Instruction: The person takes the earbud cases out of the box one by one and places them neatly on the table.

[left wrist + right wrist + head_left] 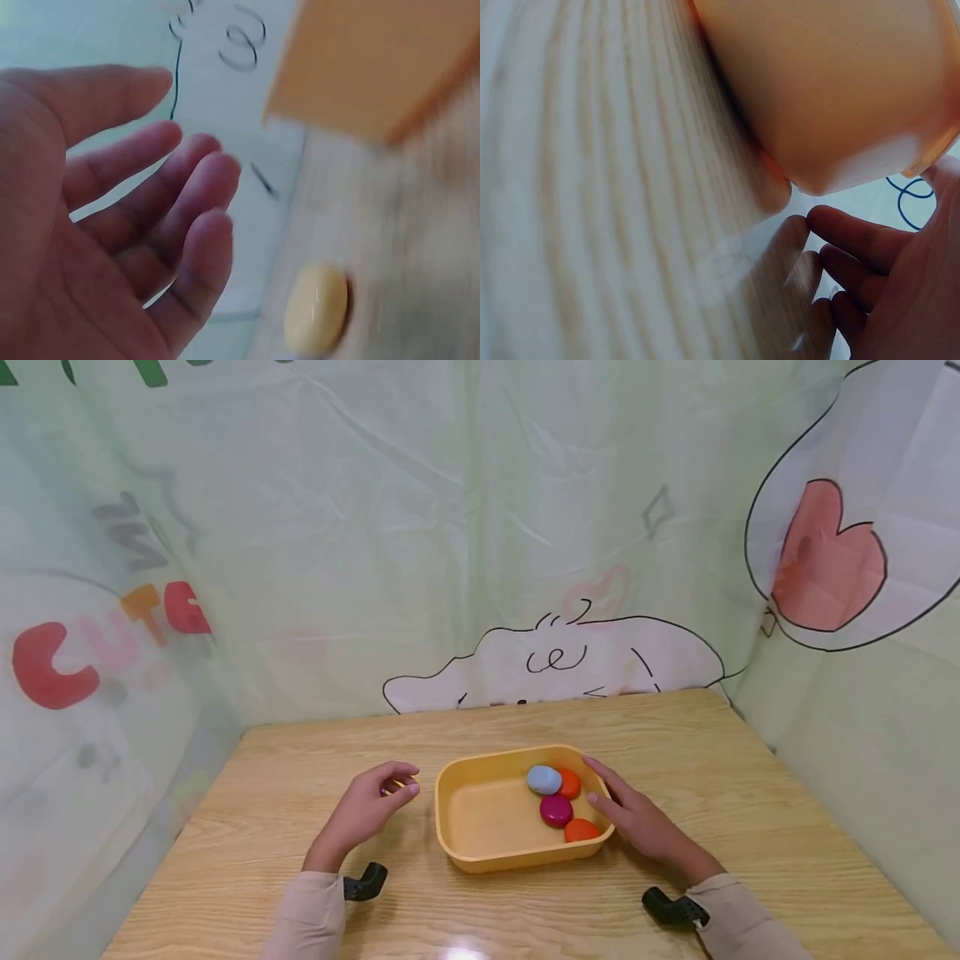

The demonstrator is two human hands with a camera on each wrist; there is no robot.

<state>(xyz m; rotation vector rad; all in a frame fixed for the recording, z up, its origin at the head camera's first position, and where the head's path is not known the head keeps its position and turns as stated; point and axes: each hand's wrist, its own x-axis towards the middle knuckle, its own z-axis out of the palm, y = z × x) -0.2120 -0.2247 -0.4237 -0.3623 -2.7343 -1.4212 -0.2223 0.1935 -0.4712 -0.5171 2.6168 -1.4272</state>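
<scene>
A yellow plastic tray sits on the wooden table. Gathered at its right end are a light blue smooth piece, a magenta one and two orange ones. My right hand holds the tray's right end, thumb over the rim and fingers along the outside wall. Left of the tray, and apart from it, my left hand hovers with loosely bent fingers and nothing in its grasp. A yellow rounded piece lies on the table near it, mostly hidden by that hand in the head view.
The wooden table runs back to a printed cloth that hangs behind it and along both sides. Black camera mounts stick out from the wrists.
</scene>
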